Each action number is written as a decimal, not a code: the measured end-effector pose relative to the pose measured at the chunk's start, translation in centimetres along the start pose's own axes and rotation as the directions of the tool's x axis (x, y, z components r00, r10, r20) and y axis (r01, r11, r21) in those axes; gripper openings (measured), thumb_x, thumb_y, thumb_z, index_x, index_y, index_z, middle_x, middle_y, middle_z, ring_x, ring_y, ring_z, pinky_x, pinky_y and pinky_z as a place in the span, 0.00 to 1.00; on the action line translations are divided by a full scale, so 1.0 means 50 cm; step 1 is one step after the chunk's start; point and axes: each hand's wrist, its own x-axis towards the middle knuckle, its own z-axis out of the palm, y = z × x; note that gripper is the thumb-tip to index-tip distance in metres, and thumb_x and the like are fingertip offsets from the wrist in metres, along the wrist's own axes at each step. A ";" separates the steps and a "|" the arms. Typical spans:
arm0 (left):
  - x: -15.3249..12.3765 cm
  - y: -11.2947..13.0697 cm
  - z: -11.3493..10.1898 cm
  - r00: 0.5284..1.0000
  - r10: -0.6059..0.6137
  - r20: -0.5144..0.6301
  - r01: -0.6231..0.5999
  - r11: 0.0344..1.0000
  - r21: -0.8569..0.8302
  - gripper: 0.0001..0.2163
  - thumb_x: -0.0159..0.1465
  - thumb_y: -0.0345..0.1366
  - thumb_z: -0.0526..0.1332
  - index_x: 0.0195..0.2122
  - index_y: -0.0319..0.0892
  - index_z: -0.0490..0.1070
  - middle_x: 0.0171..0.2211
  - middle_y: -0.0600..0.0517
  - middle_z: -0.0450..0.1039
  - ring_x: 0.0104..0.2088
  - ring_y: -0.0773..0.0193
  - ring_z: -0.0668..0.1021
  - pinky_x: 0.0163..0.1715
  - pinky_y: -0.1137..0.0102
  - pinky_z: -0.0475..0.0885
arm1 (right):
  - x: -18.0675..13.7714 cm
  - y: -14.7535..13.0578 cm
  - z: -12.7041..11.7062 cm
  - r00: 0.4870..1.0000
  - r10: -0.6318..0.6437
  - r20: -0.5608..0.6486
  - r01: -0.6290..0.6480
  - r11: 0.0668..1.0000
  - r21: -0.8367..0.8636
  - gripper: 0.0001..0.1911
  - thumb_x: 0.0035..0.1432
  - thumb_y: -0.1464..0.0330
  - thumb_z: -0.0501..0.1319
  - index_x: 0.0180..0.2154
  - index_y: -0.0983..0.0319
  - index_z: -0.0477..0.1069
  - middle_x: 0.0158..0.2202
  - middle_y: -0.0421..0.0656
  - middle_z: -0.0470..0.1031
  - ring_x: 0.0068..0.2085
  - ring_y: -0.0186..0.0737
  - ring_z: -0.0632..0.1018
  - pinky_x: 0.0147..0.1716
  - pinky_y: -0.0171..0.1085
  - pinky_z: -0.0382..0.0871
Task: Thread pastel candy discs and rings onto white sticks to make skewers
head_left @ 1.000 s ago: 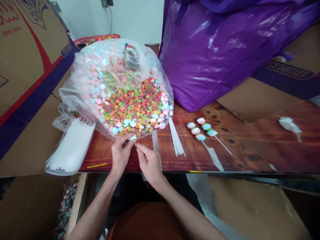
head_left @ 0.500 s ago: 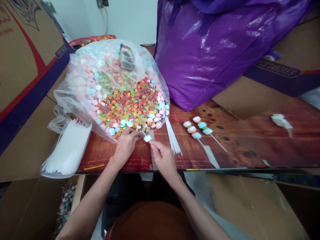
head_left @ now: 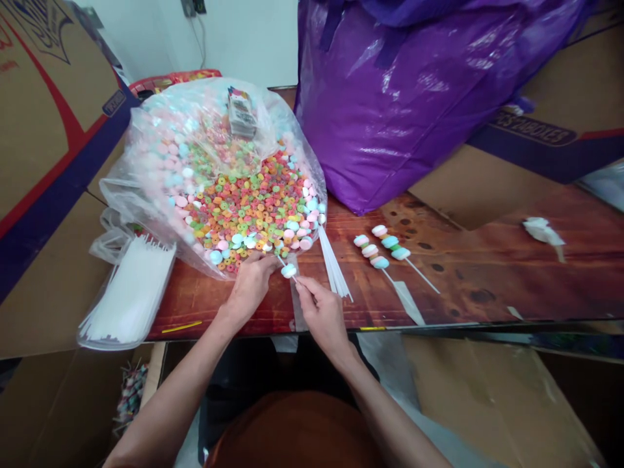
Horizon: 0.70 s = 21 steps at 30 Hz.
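My right hand (head_left: pixel 322 315) pinches a thin white stick (head_left: pixel 296 279) just below a pale blue and white marshmallow (head_left: pixel 288 271) threaded on it. The stick's tip points up and left toward my left hand (head_left: pixel 253 284). Those left fingers are closed together by the near edge of the clear plastic bag (head_left: pixel 146 188); what they hold, if anything, is too small to make out. Ring gummies (head_left: pixel 253 205) fill the middle of the bag, with pink, blue and white marshmallows (head_left: pixel 305 244) round them. Two finished-looking candy skewers (head_left: pixel 370 251) lie to the right on the wooden table (head_left: pixel 453 260).
Loose white sticks (head_left: pixel 334 263) lie beside the bag. A pack of sticks (head_left: pixel 129 289) sits at the left. Behind stands a large purple bag (head_left: pixel 419 97), with cardboard boxes (head_left: pixel 43 130) on both sides. A crumpled white wrapper (head_left: pixel 542 231) lies at the far right.
The view has shifted slightly, so the table things appear a little further left. Both hands stay nearly in place, and the marshmallow remains on the stick in my right hand.
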 end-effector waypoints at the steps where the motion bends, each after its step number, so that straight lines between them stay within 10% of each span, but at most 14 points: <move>1: -0.005 -0.003 0.000 1.000 -0.021 -0.014 0.020 0.999 -0.043 0.12 0.63 0.27 0.59 0.37 0.46 0.82 0.37 0.47 0.79 0.39 0.58 0.79 0.44 0.66 0.73 | -0.002 -0.001 -0.002 1.000 -0.004 0.006 0.004 1.000 -0.001 0.16 0.67 0.65 0.54 0.43 0.62 0.80 0.35 0.45 0.83 0.35 0.42 0.82 0.38 0.36 0.74; 8: -0.022 -0.025 -0.028 0.912 -0.406 -0.061 0.286 0.735 -0.614 0.15 0.52 0.40 0.73 0.39 0.40 0.80 0.38 0.48 0.83 0.38 0.60 0.82 0.45 0.64 0.75 | -0.015 -0.007 0.017 0.995 -0.057 0.085 0.055 0.998 0.017 0.15 0.68 0.67 0.54 0.44 0.61 0.80 0.38 0.45 0.84 0.36 0.42 0.83 0.38 0.36 0.75; 21: -0.052 -0.028 -0.034 0.948 -0.316 -0.024 0.243 0.774 -0.585 0.13 0.56 0.38 0.71 0.40 0.40 0.77 0.40 0.47 0.81 0.42 0.60 0.82 0.49 0.65 0.75 | 0.001 -0.017 0.027 0.976 -0.066 0.210 0.094 0.988 -0.126 0.15 0.67 0.70 0.53 0.42 0.60 0.79 0.36 0.45 0.84 0.34 0.42 0.82 0.36 0.35 0.72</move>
